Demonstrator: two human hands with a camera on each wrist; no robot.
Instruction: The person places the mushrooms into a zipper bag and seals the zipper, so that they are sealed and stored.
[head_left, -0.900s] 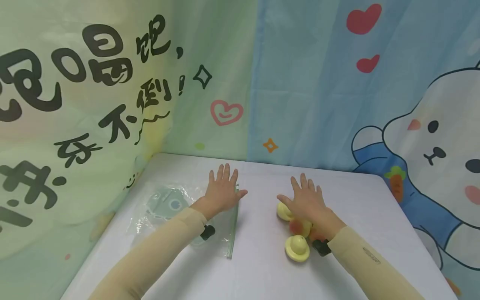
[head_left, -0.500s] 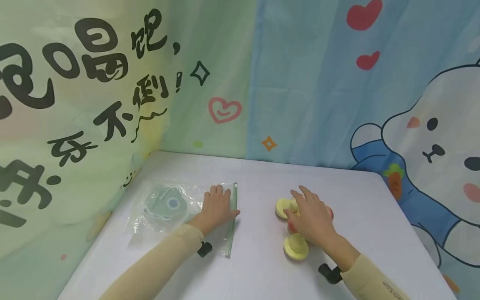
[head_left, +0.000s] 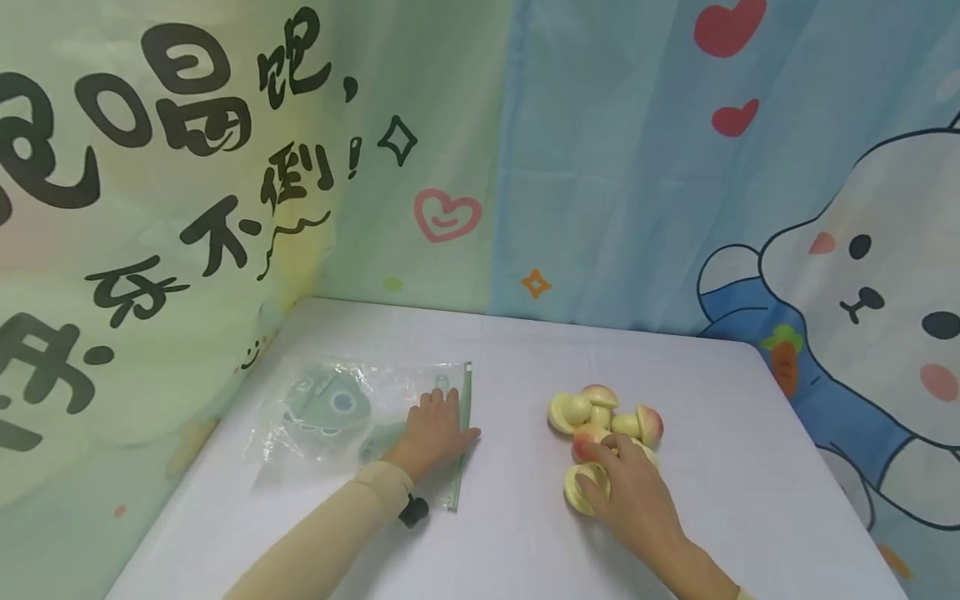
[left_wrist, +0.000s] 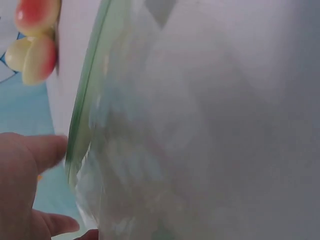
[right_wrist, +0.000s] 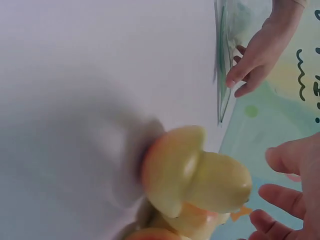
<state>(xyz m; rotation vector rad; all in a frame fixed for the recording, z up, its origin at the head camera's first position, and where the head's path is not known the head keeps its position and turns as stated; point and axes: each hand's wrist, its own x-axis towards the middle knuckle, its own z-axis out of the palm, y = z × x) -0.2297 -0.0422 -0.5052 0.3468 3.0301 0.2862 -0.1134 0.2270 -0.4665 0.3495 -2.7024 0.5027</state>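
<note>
A clear zip bag [head_left: 397,379] with a green print and a green zip strip [left_wrist: 86,75] lies flat at the table's left. My left hand [head_left: 432,429] is over its right part beside the strip; in the left wrist view the thumb is at the strip. To the right sit several toy mushrooms [head_left: 598,394] with cream stems and reddish caps. My right hand [head_left: 636,504] reaches over the nearest mushrooms, partly hiding them. In the right wrist view its fingers [right_wrist: 282,200] are spread, apart from the upright mushroom [right_wrist: 172,170].
The white table [head_left: 517,517] meets a printed fabric backdrop [head_left: 600,167] at the back and left. A small dark object [head_left: 413,510] is at the left wrist. White tabletop lies between the bag and the mushrooms.
Both hands have come down and nearer from their raised, spread pose. The left has lowered onto the bag; the right has drawn back toward the nearest mushrooms, uncovering those behind.
</note>
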